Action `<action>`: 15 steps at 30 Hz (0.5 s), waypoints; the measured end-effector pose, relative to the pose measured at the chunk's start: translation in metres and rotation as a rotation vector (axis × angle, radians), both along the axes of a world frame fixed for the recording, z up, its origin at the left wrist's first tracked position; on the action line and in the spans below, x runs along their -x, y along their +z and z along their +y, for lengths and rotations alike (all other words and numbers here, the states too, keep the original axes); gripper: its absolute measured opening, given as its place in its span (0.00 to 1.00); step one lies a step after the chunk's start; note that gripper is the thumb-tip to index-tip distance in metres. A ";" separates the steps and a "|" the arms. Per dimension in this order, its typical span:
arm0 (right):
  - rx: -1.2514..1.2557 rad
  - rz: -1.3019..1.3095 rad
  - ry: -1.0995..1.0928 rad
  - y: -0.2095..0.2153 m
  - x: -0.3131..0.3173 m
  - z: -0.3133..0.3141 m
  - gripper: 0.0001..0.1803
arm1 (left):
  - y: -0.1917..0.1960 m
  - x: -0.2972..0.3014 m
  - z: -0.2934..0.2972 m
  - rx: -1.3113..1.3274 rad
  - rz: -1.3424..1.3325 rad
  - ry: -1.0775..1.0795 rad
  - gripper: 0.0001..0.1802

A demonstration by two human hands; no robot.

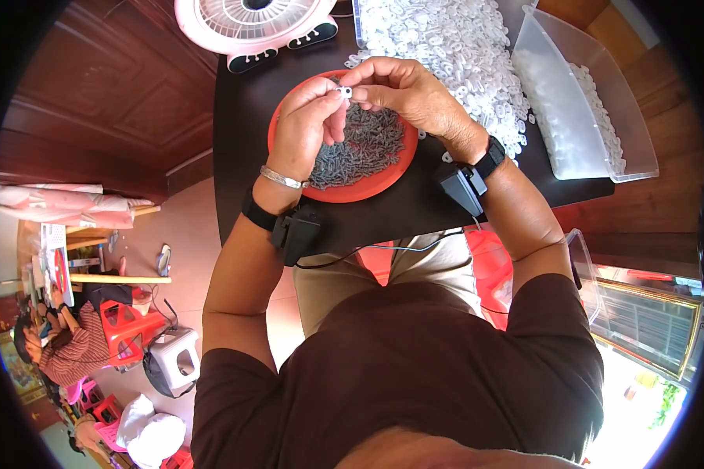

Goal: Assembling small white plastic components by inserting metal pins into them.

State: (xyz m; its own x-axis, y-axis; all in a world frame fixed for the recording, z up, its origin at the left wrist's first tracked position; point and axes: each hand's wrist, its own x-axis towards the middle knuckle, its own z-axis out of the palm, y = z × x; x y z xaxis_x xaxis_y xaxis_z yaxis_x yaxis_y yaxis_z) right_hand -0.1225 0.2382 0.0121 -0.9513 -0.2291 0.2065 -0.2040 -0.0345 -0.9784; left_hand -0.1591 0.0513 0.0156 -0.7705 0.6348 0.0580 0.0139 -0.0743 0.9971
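My left hand [303,129] pinches a small white plastic piece with a hole [345,92] between thumb and fingertips. Close against its right side is my right hand [414,95], thumb and forefinger pressed together; whatever is between them is too small to make out. Both hands are above a round orange-red tray [365,190]. Inside the tray lies a heap of small grey screw-like pieces [356,156], partly hidden by my hands. Many similar white plastic pieces [477,74] are heaped on the table to the right of my right hand.
A pink-and-white fan [258,27] stands at the dark table's [242,156] far left. Beyond the white heap, a clear plastic bin [638,160] holds more white pieces. Wrist-worn black devices [296,233] trail cables. At left, a person [74,348] sits near red stools [125,332].
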 end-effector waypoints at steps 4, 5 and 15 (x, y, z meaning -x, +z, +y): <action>0.056 0.064 0.041 0.006 -0.004 -0.003 0.08 | 0.004 0.001 -0.003 -0.068 -0.127 -0.050 0.11; 0.078 0.074 0.056 0.007 -0.005 -0.003 0.07 | 0.005 0.003 -0.005 -0.064 -0.176 -0.114 0.11; -0.176 0.187 -0.063 0.008 -0.007 -0.004 0.08 | 0.005 0.002 -0.003 -0.054 -0.255 -0.198 0.13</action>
